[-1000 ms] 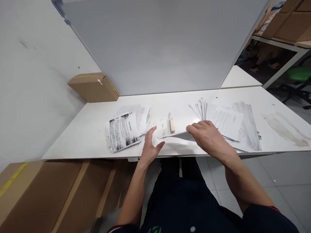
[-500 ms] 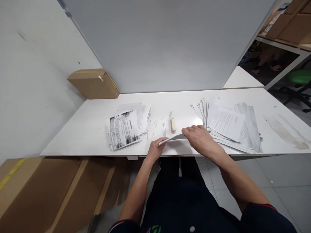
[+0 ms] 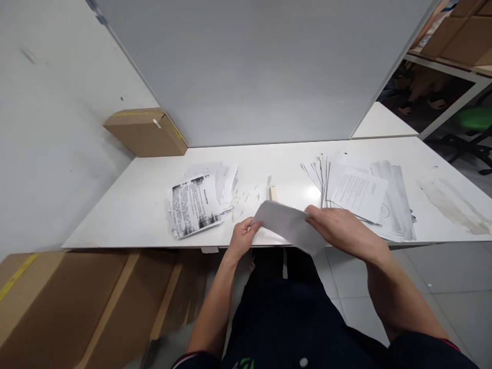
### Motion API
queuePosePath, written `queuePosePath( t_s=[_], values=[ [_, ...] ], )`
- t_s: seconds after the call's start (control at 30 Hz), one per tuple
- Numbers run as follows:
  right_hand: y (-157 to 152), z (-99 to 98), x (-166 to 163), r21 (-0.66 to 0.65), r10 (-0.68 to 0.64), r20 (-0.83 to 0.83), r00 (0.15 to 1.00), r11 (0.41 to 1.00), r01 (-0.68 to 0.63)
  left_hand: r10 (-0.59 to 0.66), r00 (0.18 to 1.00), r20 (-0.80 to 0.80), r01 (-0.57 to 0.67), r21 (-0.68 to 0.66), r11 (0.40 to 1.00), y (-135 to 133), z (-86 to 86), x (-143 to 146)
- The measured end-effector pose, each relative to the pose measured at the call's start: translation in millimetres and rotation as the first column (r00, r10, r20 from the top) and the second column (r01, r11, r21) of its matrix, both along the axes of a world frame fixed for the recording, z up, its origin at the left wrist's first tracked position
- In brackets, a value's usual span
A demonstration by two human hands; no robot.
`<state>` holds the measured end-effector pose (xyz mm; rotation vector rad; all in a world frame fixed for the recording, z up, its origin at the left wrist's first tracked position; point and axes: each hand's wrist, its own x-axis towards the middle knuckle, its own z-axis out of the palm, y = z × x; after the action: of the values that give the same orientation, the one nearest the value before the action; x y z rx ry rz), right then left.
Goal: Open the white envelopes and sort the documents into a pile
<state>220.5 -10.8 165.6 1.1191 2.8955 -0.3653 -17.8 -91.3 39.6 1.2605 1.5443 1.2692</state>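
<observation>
Between my hands, over the table's front edge, is a sheet of paper (image 3: pixel 290 224), its blank face tilted toward me; I cannot tell if it is one sheet or several. My left hand (image 3: pixel 243 237) pinches its left edge between thumb and fingers. At its right side my right hand (image 3: pixel 338 228) grips the edge, thumb underneath and hidden. Just beyond the paper lies a cream stapler (image 3: pixel 273 193), its near end covered by the sheet.
Printed sheets with black smudges (image 3: pixel 196 205) lie in a pile at the left. A larger, spread paper pile (image 3: pixel 359 195) lies at the right. A cardboard box (image 3: pixel 148 134) stands at the back left of the white table (image 3: pixel 115 205); more cartons (image 3: pixel 57 307) are below. A grey partition (image 3: pixel 261 77) rises behind.
The paper has turned from nearly edge-on to showing its broad face. My right hand has moved right and slightly down, and the sheet now covers part of the stapler.
</observation>
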Motion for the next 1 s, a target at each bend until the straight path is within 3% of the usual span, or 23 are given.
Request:
queuePosePath(
  t_s=[0.07,0.1,0.17,0.23,0.3,0.37,0.5,0.73,0.83,1.0],
  values=[
    [1,-12.3,15,-0.235,-0.101,-0.113,0.988,0.969,0.072,-0.005,0.999,0.039,0.005,-0.014,1.000,0,5.7,3],
    [2,-22.3,21,-0.368,-0.171,-0.168,0.971,0.925,0.099,0.000,0.999,0.042,0.001,-0.018,1.000,1,6.9,4],
    [1,-46.9,30,-0.626,-0.336,-0.239,0.911,0.770,0.119,0.037,0.999,0.003,-0.037,-0.032,0.999,6,5.4,7],
    [-2,-72.3,36,-0.822,-0.498,-0.232,0.835,0.560,0.106,0.094,0.992,-0.085,-0.098,-0.046,0.994,12,-0.5,9],
    [-7,-93.0,41,-0.919,-0.622,-0.184,0.761,0.384,0.092,0.150,0.975,-0.162,-0.161,-0.055,0.985,20,-8.6,10],
    [-12,-106.4,45,-0.954,-0.699,-0.147,0.700,0.286,0.085,0.205,0.960,-0.190,-0.219,-0.056,0.974,26,-16.6,10],
    [-15,-115.0,48,-0.970,-0.765,-0.140,0.629,0.234,0.069,0.263,0.944,-0.197,-0.271,-0.011,0.963,36,-28.2,11],
    [-3,-118.6,42,-0.958,-0.795,-0.141,0.590,0.260,0.120,0.114,0.861,-0.496,-0.012,0.205,0.979,46,-33.6,18],
    [0,-122.3,40,-0.964,-0.806,-0.148,0.573,0.248,0.099,0.079,0.808,-0.584,0.049,0.200,0.979,49,-35.6,18],
    [2,-122.4,38,-0.966,-0.805,-0.152,0.574,0.243,0.085,0.093,0.774,-0.626,0.024,0.176,0.984,52,-41.0,19]
  ],
)
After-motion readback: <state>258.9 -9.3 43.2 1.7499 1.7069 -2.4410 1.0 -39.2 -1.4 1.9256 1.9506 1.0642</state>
